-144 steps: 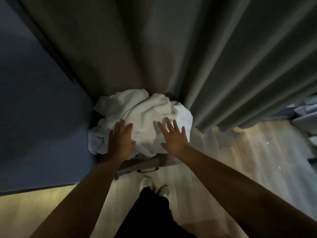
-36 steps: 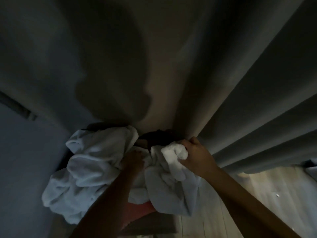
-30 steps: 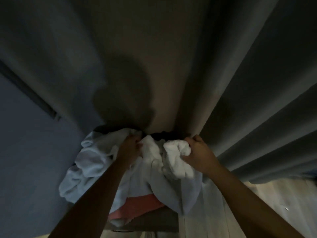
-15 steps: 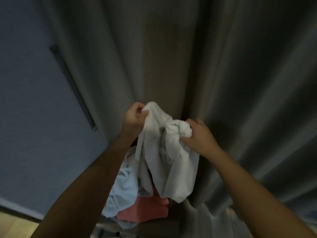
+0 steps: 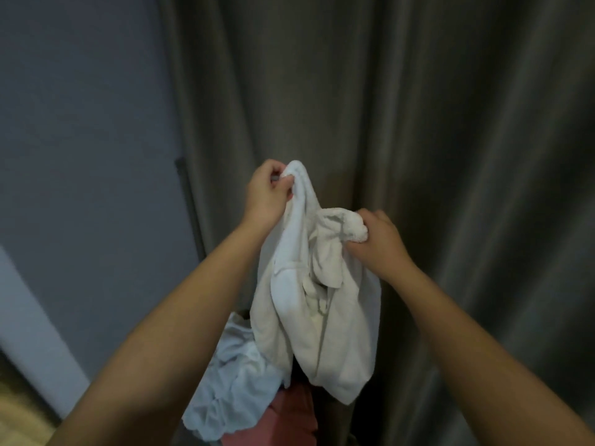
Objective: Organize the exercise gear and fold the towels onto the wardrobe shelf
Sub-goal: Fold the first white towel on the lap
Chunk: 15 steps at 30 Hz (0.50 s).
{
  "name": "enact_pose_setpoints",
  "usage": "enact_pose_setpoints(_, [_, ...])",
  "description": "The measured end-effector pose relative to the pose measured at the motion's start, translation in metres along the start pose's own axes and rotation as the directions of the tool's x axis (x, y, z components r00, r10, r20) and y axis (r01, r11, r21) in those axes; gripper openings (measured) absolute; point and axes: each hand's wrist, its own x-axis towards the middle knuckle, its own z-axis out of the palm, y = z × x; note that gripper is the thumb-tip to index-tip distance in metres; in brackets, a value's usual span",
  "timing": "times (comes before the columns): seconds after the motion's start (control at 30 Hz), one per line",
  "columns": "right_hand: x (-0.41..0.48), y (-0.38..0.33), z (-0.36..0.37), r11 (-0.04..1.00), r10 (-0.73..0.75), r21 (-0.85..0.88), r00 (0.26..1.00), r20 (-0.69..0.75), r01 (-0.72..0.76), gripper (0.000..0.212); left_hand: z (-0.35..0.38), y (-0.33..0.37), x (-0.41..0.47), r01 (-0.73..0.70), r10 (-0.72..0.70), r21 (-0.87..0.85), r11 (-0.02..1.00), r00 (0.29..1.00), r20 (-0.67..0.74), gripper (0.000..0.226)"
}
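Observation:
A crumpled white towel [image 5: 318, 300] hangs in the air in front of me, held by both hands. My left hand [image 5: 265, 196] pinches its top edge, the higher of the two. My right hand [image 5: 375, 241] is closed around a bunched corner a little lower and to the right. Below the hanging towel lies a second, pale bluish-white towel [image 5: 231, 391] in a heap, with a pink cloth [image 5: 289, 420] under it. What the heap rests on is hidden.
A grey-brown curtain [image 5: 418, 123] hangs in folds right behind the towel and fills the right side. A blue-grey wall [image 5: 80, 140] stands on the left. A strip of light wooden floor [image 5: 16, 413] shows at the bottom left.
Both hands have lifted the white towel up off the heap, the left hand rising higher. The view has tilted up, so the pile now sits at the bottom.

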Motion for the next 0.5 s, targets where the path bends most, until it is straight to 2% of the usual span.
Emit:
enact_pose_setpoints(0.23, [0.003, -0.046, -0.031, 0.996, -0.090, 0.004, 0.995, -0.048, 0.090, 0.021, -0.019, 0.064, -0.014, -0.094, 0.094, 0.005, 0.996, 0.993, -0.065, 0.006])
enact_pose_setpoints(0.33, [0.003, -0.070, -0.042, 0.991, -0.133, 0.011, 0.989, -0.068, 0.134, 0.020, -0.035, 0.088, -0.024, -0.146, 0.145, -0.001, 0.989, 0.984, -0.107, 0.013])
enact_pose_setpoints(0.5, [-0.008, -0.117, -0.049, 0.938, -0.173, 0.277, 0.974, -0.143, 0.207, 0.024, -0.073, 0.125, -0.047, -0.186, 0.164, -0.083, 0.979, 0.963, -0.214, 0.010])
